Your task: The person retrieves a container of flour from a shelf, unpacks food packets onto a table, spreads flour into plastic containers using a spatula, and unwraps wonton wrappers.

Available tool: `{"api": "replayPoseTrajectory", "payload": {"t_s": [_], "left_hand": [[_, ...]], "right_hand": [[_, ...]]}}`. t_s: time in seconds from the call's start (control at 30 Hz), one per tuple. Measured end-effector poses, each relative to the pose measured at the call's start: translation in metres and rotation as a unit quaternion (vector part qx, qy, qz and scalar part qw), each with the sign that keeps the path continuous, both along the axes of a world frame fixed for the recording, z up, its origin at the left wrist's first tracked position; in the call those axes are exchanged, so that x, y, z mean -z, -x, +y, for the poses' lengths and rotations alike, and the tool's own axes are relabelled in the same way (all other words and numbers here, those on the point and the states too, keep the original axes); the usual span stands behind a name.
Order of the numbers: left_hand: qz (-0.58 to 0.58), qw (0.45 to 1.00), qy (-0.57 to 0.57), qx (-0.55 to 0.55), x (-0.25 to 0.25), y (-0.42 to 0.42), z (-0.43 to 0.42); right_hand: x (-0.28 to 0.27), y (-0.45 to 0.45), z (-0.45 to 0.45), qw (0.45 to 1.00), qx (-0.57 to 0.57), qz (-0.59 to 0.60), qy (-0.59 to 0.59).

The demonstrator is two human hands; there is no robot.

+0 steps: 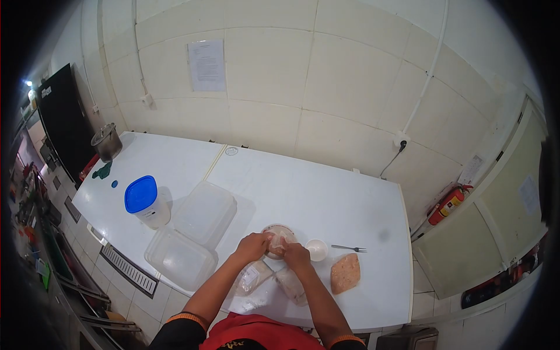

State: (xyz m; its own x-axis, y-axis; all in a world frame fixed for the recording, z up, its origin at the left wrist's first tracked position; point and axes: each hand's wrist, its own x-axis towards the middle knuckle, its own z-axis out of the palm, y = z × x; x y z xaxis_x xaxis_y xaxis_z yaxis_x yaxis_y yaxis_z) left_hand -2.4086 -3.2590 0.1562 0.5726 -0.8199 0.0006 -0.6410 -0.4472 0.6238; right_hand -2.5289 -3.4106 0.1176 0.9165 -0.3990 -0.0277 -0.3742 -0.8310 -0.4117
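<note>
My left hand (pixel 254 246) and my right hand (pixel 295 255) are close together over a round white bowl (pixel 281 227) with a patterned rim. Between them, the fingers of both hands are closed on a clear plastic bag (pixel 277 238); its contents are hard to make out. Below my wrists lie two filled clear plastic packs, one on the left (pixel 254 276) and one on the right (pixel 290 284). A small white cup (pixel 317 249) stands just right of my right hand. Further right are a fork (pixel 349 248) and a flat pack of orange-pink food (pixel 345 273).
Left of my arm are two translucent plastic containers, one farther back (pixel 205 213) and one nearer (pixel 179 259). A tub with a blue lid (pixel 142 193) stands beyond them. A metal pot (pixel 107 142) and green cloth (pixel 102 171) are at the white table's (pixel 326 192) far left.
</note>
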Motion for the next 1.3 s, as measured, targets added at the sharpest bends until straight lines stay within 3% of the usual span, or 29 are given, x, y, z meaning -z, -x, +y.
{"api": "replayPoseTrajectory", "payload": {"t_s": [0.13,0.23,0.33,0.43,0.57,0.67,0.73,0.77,0.87,0.97,1.07,1.17,1.2,1.27,1.3], "left_hand": [[0.033,0.999,-0.008,-0.024,0.011,0.002,0.01],[0.005,0.999,0.049,-0.015,0.014,0.001,0.013],[0.193,0.965,0.168,-0.046,-0.019,0.001,0.012],[0.198,0.93,0.306,-0.052,-0.041,-0.003,0.006],[0.299,0.889,0.347,-0.016,-0.079,0.009,0.008],[0.214,0.911,0.34,0.09,-0.084,0.031,0.009],[-0.05,0.956,0.209,0.201,-0.103,0.053,0.013],[-0.182,0.941,0.136,0.25,-0.106,0.06,0.015],[-0.227,0.921,0.155,0.277,-0.047,0.08,0.017],[-0.183,0.916,0.088,0.347,-0.04,0.094,0.028],[-0.038,0.87,0.116,0.478,-0.046,0.113,0.038],[0.018,0.816,0.13,0.563,-0.033,0.124,0.046],[0.073,0.814,0.113,0.565,-0.023,0.121,0.048],[0.176,0.821,0.067,0.538,-0.003,0.114,0.057],[0.201,0.83,0.071,0.516,-0.006,0.117,0.062]], "right_hand": [[-0.002,-0.004,0.004,0.998,0.012,0.057,0.002],[-0.028,-0.006,-0.012,0.996,-0.019,0.069,0.049],[-0.065,-0.005,-0.025,0.991,0.067,-0.067,0.093],[-0.112,0.002,-0.021,0.969,0.108,-0.213,0.059],[-0.132,0.009,-0.018,0.951,0.063,-0.285,-0.098],[-0.128,0.019,-0.007,0.827,0.1,-0.31,-0.459],[-0.109,0.038,-0.005,0.714,0.023,-0.354,-0.603],[-0.098,0.047,-0.003,0.647,-0.016,-0.371,-0.666],[-0.108,0.089,0.029,0.402,-0.006,-0.391,-0.828],[-0.059,0.127,0.044,0.586,0.066,-0.4,-0.701],[-0.037,0.172,0.073,0.698,0.304,-0.349,-0.546],[-0.004,0.251,0.079,0.437,0.347,-0.563,-0.609],[0.013,0.284,0.08,0.38,0.357,-0.638,-0.567],[0.04,0.364,0.086,0.368,0.365,-0.722,-0.457],[0.047,0.398,0.097,0.321,0.45,-0.736,-0.391]]}}
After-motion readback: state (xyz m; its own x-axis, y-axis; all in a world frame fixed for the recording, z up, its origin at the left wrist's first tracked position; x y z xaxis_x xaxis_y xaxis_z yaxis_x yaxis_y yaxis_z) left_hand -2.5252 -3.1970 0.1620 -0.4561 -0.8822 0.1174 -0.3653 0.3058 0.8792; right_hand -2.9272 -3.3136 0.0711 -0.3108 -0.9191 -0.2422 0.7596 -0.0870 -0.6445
